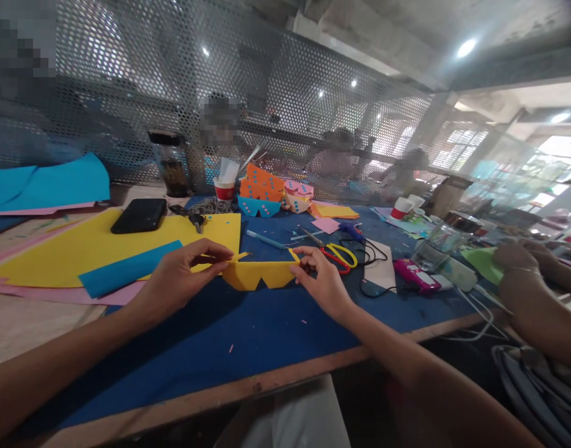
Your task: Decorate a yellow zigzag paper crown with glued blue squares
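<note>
Between my two hands is a yellow paper glasses shape (pixel 261 274), with a notch in its lower edge and side pieces folded back. My left hand (pixel 192 264) pinches its left end between thumb and fingers. At the right end, my right hand (pixel 320 277) grips it the same way. A rolled or folded blue paper strip (pixel 129 269) lies by my left wrist, on a large yellow sheet (pixel 56 249). Behind the yellow shape lies a light-blue pen-like tool (pixel 266 239). Scissors with red and yellow handles (pixel 339 256) rest just beyond my right hand.
Finished-looking orange, blue and pink paper pieces (pixel 261 193) stand by a red-and-white cup (pixel 224 188). A black phone (pixel 139 216), keys (pixel 194 218), a glass bottle (pixel 170 163) and a blue glue gun (pixel 353 231) lie around. A magenta device (pixel 416 275) and another person's hands (pixel 516 258) are right.
</note>
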`<state>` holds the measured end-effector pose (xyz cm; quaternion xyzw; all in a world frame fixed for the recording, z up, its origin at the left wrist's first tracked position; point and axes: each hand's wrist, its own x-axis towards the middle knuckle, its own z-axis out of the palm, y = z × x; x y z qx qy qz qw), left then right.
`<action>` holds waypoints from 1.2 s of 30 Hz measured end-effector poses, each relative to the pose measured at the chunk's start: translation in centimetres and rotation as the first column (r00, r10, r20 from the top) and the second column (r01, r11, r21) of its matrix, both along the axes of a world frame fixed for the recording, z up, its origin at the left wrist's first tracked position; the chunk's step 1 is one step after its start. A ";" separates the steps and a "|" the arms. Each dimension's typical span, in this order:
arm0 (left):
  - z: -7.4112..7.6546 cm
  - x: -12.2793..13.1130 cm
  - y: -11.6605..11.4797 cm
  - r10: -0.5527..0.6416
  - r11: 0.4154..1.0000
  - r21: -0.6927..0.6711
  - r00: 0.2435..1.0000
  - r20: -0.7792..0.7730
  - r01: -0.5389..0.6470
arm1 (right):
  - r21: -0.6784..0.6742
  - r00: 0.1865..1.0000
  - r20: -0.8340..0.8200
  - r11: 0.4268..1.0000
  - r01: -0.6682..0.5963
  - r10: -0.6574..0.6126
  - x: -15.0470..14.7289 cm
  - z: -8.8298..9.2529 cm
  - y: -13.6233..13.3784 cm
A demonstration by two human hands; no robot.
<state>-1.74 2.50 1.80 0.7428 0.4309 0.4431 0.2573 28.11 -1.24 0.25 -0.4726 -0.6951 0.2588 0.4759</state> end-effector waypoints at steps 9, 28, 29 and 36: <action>-0.4 -0.1 -0.1 -0.027 0.999 0.043 0.996 -0.086 0.031 | -0.081 0.997 0.067 0.996 0.032 -0.026 0.0 -0.4 0.0; -0.6 -0.2 -0.5 -0.047 0.989 0.131 0.985 -0.165 0.069 | -0.101 0.981 0.188 0.992 0.073 -0.053 0.1 -0.6 -0.5; -0.6 -0.2 -0.5 -0.047 0.988 0.135 0.985 -0.165 0.070 | -0.098 0.978 0.202 0.992 0.079 -0.058 0.1 -0.6 -0.5; -0.3 -0.1 -1.0 -0.006 0.993 0.113 0.985 -0.173 0.026 | -0.035 0.948 0.307 0.994 0.102 -0.086 0.2 -0.4 -1.0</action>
